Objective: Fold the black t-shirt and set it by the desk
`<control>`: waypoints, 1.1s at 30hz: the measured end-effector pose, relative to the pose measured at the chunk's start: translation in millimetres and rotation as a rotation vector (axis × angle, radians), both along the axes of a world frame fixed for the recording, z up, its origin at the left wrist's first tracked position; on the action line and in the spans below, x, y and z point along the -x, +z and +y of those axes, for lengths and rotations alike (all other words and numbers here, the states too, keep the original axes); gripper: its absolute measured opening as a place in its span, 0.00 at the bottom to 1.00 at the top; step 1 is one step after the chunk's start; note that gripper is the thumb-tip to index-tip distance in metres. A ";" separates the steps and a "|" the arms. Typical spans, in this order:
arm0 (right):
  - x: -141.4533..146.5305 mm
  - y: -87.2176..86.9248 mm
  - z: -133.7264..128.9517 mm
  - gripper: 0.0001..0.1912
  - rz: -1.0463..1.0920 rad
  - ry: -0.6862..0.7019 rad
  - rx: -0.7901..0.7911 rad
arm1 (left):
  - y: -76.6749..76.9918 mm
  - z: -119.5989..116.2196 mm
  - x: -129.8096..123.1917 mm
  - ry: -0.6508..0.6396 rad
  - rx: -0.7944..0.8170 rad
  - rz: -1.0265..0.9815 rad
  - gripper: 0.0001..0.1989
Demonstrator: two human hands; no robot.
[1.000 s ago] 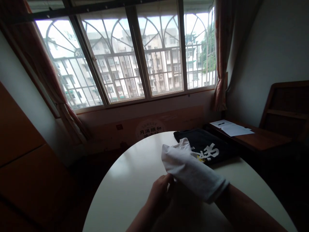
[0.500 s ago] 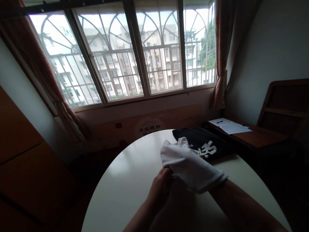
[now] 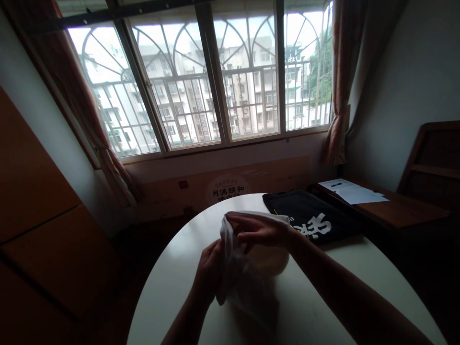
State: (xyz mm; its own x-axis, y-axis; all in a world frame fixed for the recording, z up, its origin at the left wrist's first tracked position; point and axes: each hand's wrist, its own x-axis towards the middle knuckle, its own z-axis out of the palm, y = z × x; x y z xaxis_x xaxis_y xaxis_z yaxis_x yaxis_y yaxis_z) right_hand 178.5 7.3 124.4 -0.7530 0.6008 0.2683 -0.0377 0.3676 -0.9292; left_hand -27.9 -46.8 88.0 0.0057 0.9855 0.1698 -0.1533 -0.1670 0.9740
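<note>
A thin white cloth [image 3: 230, 239] hangs in loose folds over the table, its lower part blurred and sheer. My left hand [image 3: 209, 263] is closed on the cloth's left edge. My right hand [image 3: 260, 231] reaches in from the right with its fingers stretched out and apart, against the inner side of the cloth. A white strip of the fabric runs along above the back of this hand. Below it is a rounded, pale beige area [image 3: 271, 258]; whether it belongs to the cloth I cannot tell. A folded black garment [image 3: 338, 211] with white lettering lies just beyond my right wrist.
Everything is on a round white table [image 3: 168, 278]. A brown wooden side table [image 3: 406, 211] with white papers [image 3: 359, 194] and a pen stands at the right. Behind are a barred window [image 3: 194, 96] and tied curtains [image 3: 339, 134]. A wooden cabinet [image 3: 39, 239] is at the left.
My right hand, covered by the white cloth before, now shows its fingers. The cloth has shifted left and hangs lower. My left hand has moved a little left. The view has turned slightly left.
</note>
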 end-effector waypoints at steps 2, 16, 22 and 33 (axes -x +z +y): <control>7.0 -3.6 -3.2 0.40 -0.054 -0.107 -0.085 | -4.1 -1.8 -6.1 -0.053 -0.054 0.098 0.26; 17.8 3.4 -14.5 0.07 -0.163 -0.553 -0.486 | -1.5 2.1 0.5 0.039 -0.103 0.160 0.25; 15.4 7.2 -21.5 0.17 -0.210 -0.449 -0.717 | -6.9 8.3 -0.8 -0.002 -0.011 0.005 0.26; -0.2 3.8 -10.5 0.08 -0.103 -0.638 -0.953 | -9.9 23.9 10.2 0.128 0.057 -0.318 0.23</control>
